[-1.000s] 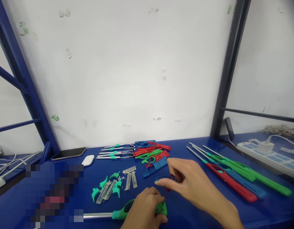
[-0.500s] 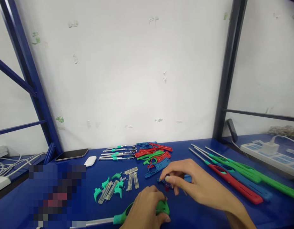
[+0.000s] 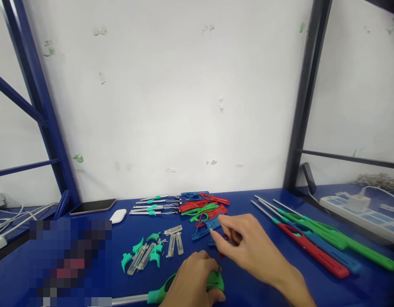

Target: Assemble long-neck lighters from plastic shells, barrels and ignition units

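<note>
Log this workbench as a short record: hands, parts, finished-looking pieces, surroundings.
Left hand: gripping a green long-barrel lighter
Right hand: pinching a small dark-red tool, mostly hidden by fingers
Loose parts: teal triggers, clear fuel tanks, metal barrels with wires
Handle shells: red, green, blue, overlapping
Lighters at right: two green, one blue, one red
Back left: phone, white case
Far right: power strip
Unreadable: pixelated patch, front left

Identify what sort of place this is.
Probably a small-parts workbench: a blue tabletop with loose teal pieces and clear plastic cases on it, plus long-necked tools laid side by side.
</note>
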The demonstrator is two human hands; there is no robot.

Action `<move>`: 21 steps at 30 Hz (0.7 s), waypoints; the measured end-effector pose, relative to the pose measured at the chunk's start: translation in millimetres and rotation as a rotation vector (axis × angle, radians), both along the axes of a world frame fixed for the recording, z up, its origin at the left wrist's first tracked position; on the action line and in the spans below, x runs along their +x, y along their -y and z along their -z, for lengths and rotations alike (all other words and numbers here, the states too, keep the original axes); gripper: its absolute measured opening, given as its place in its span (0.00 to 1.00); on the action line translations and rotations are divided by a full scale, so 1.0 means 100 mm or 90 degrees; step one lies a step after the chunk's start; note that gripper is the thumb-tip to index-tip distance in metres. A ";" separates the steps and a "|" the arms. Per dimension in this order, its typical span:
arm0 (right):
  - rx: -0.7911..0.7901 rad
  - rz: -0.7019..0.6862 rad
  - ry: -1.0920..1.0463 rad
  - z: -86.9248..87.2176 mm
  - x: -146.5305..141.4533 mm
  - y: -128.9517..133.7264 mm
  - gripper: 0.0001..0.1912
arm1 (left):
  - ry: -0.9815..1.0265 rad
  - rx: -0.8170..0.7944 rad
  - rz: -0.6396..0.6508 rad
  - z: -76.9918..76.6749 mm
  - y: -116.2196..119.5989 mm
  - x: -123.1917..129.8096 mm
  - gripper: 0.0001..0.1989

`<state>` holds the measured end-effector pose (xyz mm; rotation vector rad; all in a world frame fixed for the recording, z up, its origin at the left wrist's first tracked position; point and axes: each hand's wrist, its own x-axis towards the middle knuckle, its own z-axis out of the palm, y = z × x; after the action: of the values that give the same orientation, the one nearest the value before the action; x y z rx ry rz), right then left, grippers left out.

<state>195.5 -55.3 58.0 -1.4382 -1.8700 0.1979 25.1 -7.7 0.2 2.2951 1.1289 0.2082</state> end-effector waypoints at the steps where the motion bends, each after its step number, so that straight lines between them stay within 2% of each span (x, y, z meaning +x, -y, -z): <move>1: -0.002 0.005 0.002 -0.01 0.02 0.00 0.24 | -0.001 0.002 -0.001 -0.01 0.00 0.00 0.24; 3: -0.015 0.003 -0.003 -0.02 0.06 0.02 0.21 | -0.002 0.000 0.001 -0.02 0.00 0.01 0.23; 7: -0.068 -0.056 -0.035 -0.05 0.12 0.04 0.01 | 0.000 0.007 -0.001 -0.02 0.01 0.01 0.22; 10: -0.104 -0.113 -0.057 -0.07 0.16 0.05 0.02 | 0.003 0.018 -0.008 -0.01 0.02 0.01 0.22; 15: -0.108 -0.185 -0.070 -0.09 0.23 0.08 0.12 | 0.010 0.034 -0.009 -0.01 0.02 0.00 0.19; 17: -0.098 -0.189 -0.071 -0.08 0.25 0.06 0.16 | 0.010 0.038 -0.006 -0.01 0.01 -0.01 0.19; 21: -0.068 -0.141 -0.068 -0.02 0.20 -0.03 0.18 | 0.003 0.038 -0.007 -0.01 0.00 -0.01 0.22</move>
<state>215.8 -51.8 60.1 -1.2612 -1.9534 0.4791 24.2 -7.3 1.1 2.3395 1.1484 0.2550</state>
